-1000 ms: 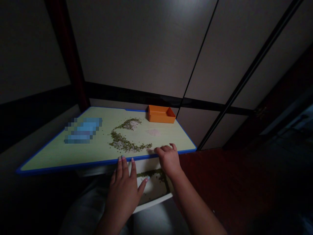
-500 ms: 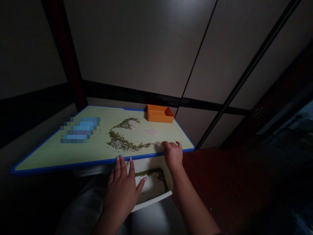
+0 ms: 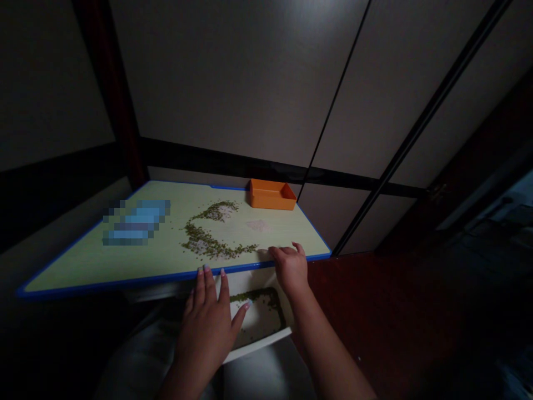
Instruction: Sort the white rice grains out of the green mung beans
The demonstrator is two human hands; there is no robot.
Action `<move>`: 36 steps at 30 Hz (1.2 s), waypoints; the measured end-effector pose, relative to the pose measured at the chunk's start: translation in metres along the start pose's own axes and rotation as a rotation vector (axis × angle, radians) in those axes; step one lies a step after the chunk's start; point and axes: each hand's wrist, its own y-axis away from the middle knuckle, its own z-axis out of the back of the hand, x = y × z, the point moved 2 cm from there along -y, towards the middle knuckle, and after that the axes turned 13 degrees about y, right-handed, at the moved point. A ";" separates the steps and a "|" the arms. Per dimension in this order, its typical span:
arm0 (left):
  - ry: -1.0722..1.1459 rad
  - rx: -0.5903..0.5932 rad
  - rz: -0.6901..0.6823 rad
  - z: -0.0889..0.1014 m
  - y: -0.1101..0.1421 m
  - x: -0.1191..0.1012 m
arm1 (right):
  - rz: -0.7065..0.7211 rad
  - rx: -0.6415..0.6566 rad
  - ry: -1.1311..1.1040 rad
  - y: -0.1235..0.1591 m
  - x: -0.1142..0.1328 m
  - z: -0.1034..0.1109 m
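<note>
My left hand (image 3: pixel 208 322) rests with straight, spread fingers, its fingertips on the blue front edge of a low table (image 3: pixel 83 269). The thumb reaches over a white container (image 3: pixel 260 344) below the edge, which has green beans or grains (image 3: pixel 275 303) along its inner sides. My right hand (image 3: pixel 289 266) is closed on the tabletop near the front edge, fingertips curled down. Whatever it pinches is too small to make out. Just left of its fingers trails a curved heap of green bean-like grains (image 3: pixel 204 241) mixed with white ones. A thin patch of pale grains (image 3: pixel 258 225) lies behind it.
An orange open box (image 3: pixel 272 201) stands at the table's back right corner. A blurred-out blue item (image 3: pixel 139 222) lies on the left side. Pale cabinet panels (image 3: pixel 250 83) rise behind the table. Dark red floor (image 3: pixel 345 300) shows on the right.
My right hand has moved slightly left along the front edge, closer to the tail of the green grains. My left hand stays in place.
</note>
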 end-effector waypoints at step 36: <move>0.025 0.001 0.010 -0.001 0.001 0.001 | 0.077 0.146 -0.022 -0.015 0.000 -0.005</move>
